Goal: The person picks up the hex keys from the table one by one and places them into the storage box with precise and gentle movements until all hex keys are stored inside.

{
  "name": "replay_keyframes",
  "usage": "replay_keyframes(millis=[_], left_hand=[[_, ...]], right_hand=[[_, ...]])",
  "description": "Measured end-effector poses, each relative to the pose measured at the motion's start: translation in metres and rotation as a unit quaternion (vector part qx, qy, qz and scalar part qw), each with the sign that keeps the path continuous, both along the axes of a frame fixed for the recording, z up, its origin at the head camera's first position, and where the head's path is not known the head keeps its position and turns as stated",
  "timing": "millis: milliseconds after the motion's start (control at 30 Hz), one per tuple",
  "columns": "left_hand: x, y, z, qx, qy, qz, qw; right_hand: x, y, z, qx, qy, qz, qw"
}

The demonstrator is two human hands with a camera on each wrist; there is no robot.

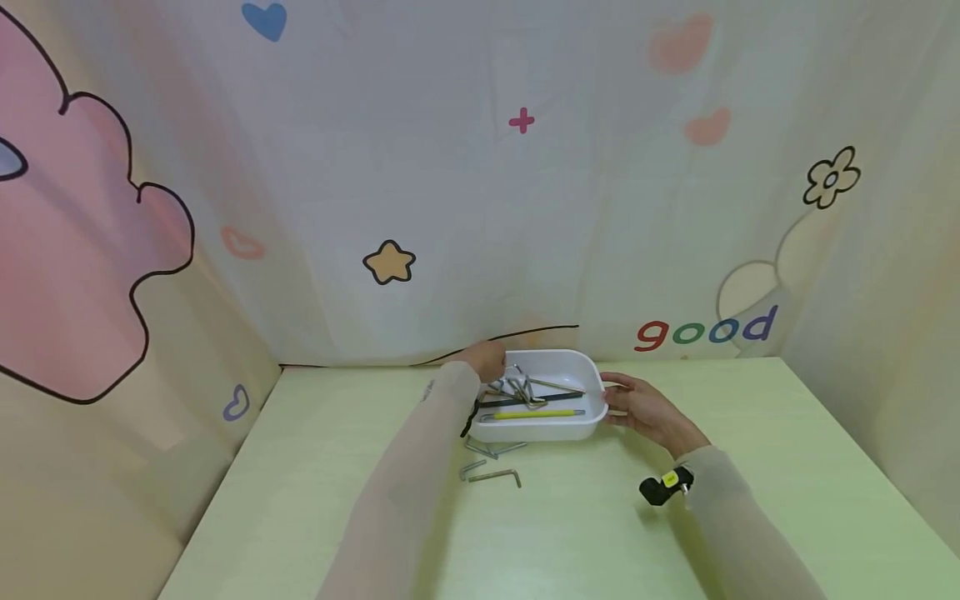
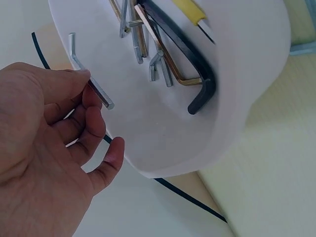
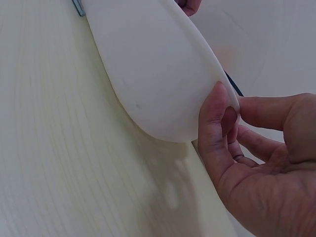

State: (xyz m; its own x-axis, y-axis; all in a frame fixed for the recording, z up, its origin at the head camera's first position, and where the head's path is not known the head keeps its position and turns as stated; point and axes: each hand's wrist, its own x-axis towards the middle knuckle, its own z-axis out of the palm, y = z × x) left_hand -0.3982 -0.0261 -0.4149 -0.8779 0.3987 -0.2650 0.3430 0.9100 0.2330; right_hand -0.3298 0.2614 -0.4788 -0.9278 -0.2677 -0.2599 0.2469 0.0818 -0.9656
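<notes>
My left hand (image 1: 486, 360) is over the far left corner of a white plastic tray (image 1: 536, 432). In the left wrist view, its thumb and index finger pinch a small silver hex key (image 2: 98, 94) above the tray's inside. My right hand (image 1: 647, 410) grips the tray's right end, with fingers at the rim and against the outer wall in the right wrist view. Inside the tray lie a large black hex key (image 2: 180, 42), several silver and brass-coloured hex keys (image 2: 168, 57) heaped together, and a slim yellow-bodied tool (image 1: 534, 414) along the near side.
On the pale table (image 1: 577, 517), in front of the tray, lie a brass-coloured hex key (image 1: 495, 475) and several silver ones (image 1: 512, 447). A printed curtain (image 1: 465, 200) hangs right behind the tray. A black device (image 1: 666, 485) is strapped to my right wrist.
</notes>
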Motion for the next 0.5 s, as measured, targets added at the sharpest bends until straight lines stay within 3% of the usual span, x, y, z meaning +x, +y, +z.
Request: replay_keyframes(millis=[300, 500], left_hand=[[0.008, -0.011, 0.007, 0.042, 0.030, -0.017, 0.9985], [0.012, -0.022, 0.008, 0.027, 0.071, -0.031, 0.9967]], right_hand=[[-0.002, -0.001, -0.001, -0.006, 0.003, 0.005, 1.000], [-0.003, 0.002, -0.004, -0.006, 0.005, 0.007, 1.000]])
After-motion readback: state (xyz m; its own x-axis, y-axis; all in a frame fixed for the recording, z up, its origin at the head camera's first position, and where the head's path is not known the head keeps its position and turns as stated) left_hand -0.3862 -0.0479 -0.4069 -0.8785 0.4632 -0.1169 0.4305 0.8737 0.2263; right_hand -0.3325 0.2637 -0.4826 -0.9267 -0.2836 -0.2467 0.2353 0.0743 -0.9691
